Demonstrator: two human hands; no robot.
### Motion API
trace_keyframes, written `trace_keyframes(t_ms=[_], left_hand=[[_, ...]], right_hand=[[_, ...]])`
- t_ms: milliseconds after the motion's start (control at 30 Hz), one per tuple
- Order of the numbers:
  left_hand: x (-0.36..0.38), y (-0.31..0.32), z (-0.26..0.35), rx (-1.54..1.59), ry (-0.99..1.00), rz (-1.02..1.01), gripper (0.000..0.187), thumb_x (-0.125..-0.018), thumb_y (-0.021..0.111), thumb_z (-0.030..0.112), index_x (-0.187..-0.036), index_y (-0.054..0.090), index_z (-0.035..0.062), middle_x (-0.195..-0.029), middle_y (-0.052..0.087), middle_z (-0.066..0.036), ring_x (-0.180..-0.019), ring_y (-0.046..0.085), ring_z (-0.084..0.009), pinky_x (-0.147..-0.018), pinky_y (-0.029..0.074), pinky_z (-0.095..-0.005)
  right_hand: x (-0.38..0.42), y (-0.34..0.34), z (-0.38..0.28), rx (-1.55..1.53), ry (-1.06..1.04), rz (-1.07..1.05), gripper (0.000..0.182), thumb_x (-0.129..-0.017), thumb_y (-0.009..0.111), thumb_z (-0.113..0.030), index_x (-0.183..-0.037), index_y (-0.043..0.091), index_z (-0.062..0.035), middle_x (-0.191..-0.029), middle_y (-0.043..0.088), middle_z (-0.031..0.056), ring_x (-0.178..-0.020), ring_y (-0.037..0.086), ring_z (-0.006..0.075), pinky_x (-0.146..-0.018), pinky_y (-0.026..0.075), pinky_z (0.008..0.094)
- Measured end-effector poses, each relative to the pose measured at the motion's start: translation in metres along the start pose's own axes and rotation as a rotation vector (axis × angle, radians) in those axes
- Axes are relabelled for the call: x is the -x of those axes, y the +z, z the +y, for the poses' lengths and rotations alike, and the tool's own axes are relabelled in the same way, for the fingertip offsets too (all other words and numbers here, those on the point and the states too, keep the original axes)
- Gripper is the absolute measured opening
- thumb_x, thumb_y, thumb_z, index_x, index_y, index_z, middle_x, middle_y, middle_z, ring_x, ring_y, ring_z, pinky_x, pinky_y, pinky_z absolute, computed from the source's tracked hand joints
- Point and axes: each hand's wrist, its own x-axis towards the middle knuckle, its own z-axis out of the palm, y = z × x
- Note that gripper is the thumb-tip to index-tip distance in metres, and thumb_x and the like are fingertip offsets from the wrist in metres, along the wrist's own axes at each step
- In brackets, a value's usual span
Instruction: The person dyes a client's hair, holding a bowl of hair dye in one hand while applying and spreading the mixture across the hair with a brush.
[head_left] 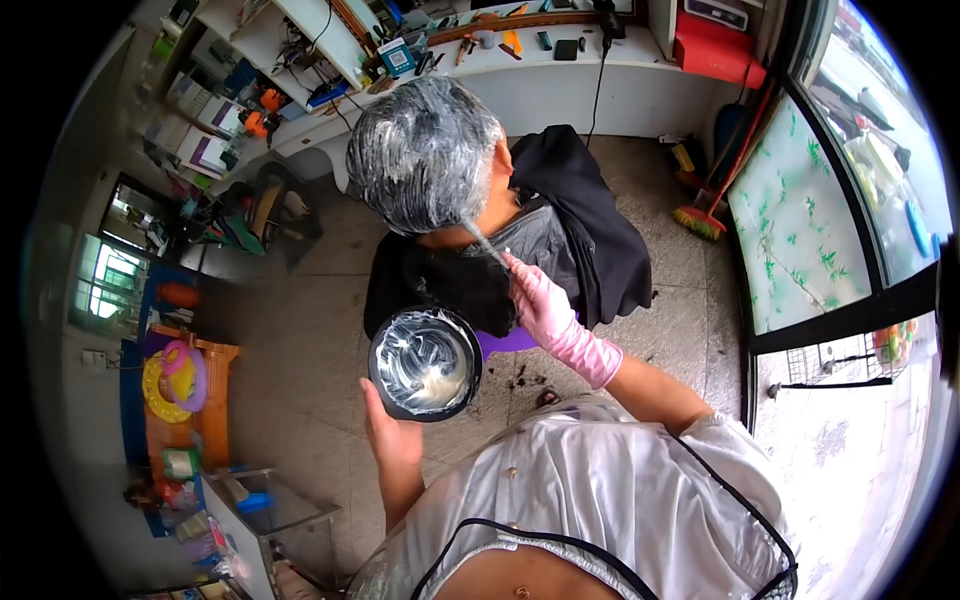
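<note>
1. Two hands work here: at seven o'clock our bare left hand (394,436) grasps the bowl (473,372), tilted open toward us, with cream (440,385) smeared inside.
2. Just right of centre, our gloved right hand (545,305) pinches the brush (484,243), which reaches up to the nape.
3. At eleven o'clock, we see a person's hair (420,150) coated from crown to nape. We judge the coating mostly done; dark streaks may leave thin parts to cover, and we cannot see the far side.
4. Below the hair lies the cape (610,240); farthest, toward one o'clock, stands the counter (640,50).
</note>
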Motion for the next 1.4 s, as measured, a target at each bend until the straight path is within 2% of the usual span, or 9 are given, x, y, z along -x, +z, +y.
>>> trace_keyframes(t_ms=[67, 133, 333, 533, 767, 900, 1100, 1233, 1400], left_hand=[[-0.004, -0.006, -0.001, 0.012, -0.016, -0.013, 0.053, -0.091, 0.036, 0.043, -0.123, 0.040, 0.0010, -0.121, 0.047, -0.010, -0.111, 0.046, -0.0219, -0.093, 0.038, -0.0376], [-0.008, -0.014, -0.002, 0.021, -0.012, -0.021, 0.053, -0.091, 0.036, 0.043, -0.123, 0.040, 0.0006, -0.121, 0.047, -0.010, -0.111, 0.046, -0.0219, -0.093, 0.037, -0.0374], [-0.012, -0.021, -0.011, 0.073, 0.013, -0.073, 0.054, -0.091, 0.037, 0.043, -0.123, 0.040, -0.0009, -0.121, 0.047, -0.011, -0.112, 0.046, -0.0222, -0.094, 0.036, -0.0372], [-0.014, -0.027, -0.019, 0.121, 0.038, -0.102, 0.057, -0.090, 0.038, 0.045, -0.123, 0.039, -0.0014, -0.122, 0.046, -0.013, -0.112, 0.045, -0.0235, -0.095, 0.036, -0.0389], [-0.014, -0.023, -0.032, 0.136, 0.156, -0.076, 0.055, -0.090, 0.036, 0.046, -0.125, 0.039, 0.0037, -0.125, 0.045, -0.009, -0.114, 0.044, -0.0230, -0.093, 0.038, -0.0398], [-0.009, -0.014, -0.036, 0.135, 0.202, -0.017, 0.054, -0.091, 0.037, 0.045, -0.126, 0.038, 0.0036, -0.126, 0.045, -0.009, -0.114, 0.044, -0.0228, -0.093, 0.038, -0.0402], [-0.002, 0.009, -0.042, 0.198, 0.311, 0.094, 0.051, -0.091, 0.037, 0.043, -0.123, 0.042, 0.0031, -0.122, 0.048, -0.009, -0.112, 0.046, -0.0221, -0.092, 0.039, -0.0392], [0.009, 0.031, -0.048, 0.239, 0.413, 0.118, 0.046, -0.094, 0.033, 0.039, -0.121, 0.044, 0.0024, -0.119, 0.051, -0.008, -0.110, 0.047, -0.0206, -0.092, 0.038, -0.0364], [0.017, 0.052, -0.057, 0.266, 0.460, 0.198, 0.047, -0.094, 0.031, 0.040, -0.122, 0.043, 0.0037, -0.121, 0.050, -0.007, -0.110, 0.047, -0.0202, -0.094, 0.036, -0.0360]], right_hand=[[0.011, 0.007, -0.014, 1.150, -0.687, -0.022, 0.032, -0.086, 0.046, 0.004, -0.118, 0.048, 0.0004, -0.089, 0.050, 0.0010, -0.076, 0.047, 0.0077, -0.066, 0.041, 0.0187], [0.011, 0.023, -0.022, 0.703, -0.659, -0.116, 0.035, -0.085, 0.042, 0.009, -0.119, 0.047, 0.0006, -0.087, 0.050, 0.0025, -0.075, 0.047, 0.0081, -0.067, 0.041, 0.0185], [0.004, 0.069, -0.080, 1.650, -1.086, 0.079, 0.051, -0.074, 0.048, 0.013, -0.122, 0.046, -0.0044, -0.078, 0.050, 0.0085, -0.068, 0.053, 0.0193, -0.062, 0.045, 0.0259], [0.022, 0.086, -0.095, 1.721, -1.187, -0.033, 0.051, -0.075, 0.047, 0.008, -0.124, 0.044, -0.0082, -0.073, 0.049, 0.0110, -0.064, 0.054, 0.0270, -0.058, 0.046, 0.0317], [0.030, 0.089, -0.144, 1.491, -0.502, -0.042, 0.022, -0.086, 0.049, -0.005, -0.107, 0.051, 0.0021, -0.101, 0.054, 0.0050, -0.093, 0.052, 0.0110, -0.079, 0.043, 0.0204], [-0.018, 0.085, -0.215, 1.809, -1.209, -0.015, 0.016, -0.084, 0.050, -0.004, -0.098, 0.054, 0.0013, -0.083, 0.057, 0.0098, -0.068, 0.057, 0.0174, -0.064, 0.046, 0.0259], [-0.058, 0.130, -0.246, 2.027, -0.821, -0.384, 0.017, -0.083, 0.049, -0.011, -0.092, 0.059, -0.0001, -0.062, 0.055, 0.0081, -0.055, 0.053, 0.0137, -0.052, 0.043, 0.0269], [-0.083, 0.141, -0.237, 2.091, -0.935, -0.635, 0.018, -0.081, 0.051, -0.015, -0.089, 0.060, -0.0022, -0.072, 0.058, 0.0182, -0.068, 0.055, 0.0373, -0.062, 0.044, 0.0399], [-0.092, 0.163, -0.241, 2.220, -0.824, -0.678, 0.018, -0.081, 0.051, -0.016, -0.089, 0.061, -0.0040, -0.074, 0.059, 0.0183, -0.072, 0.058, 0.0351, -0.064, 0.046, 0.0402]])
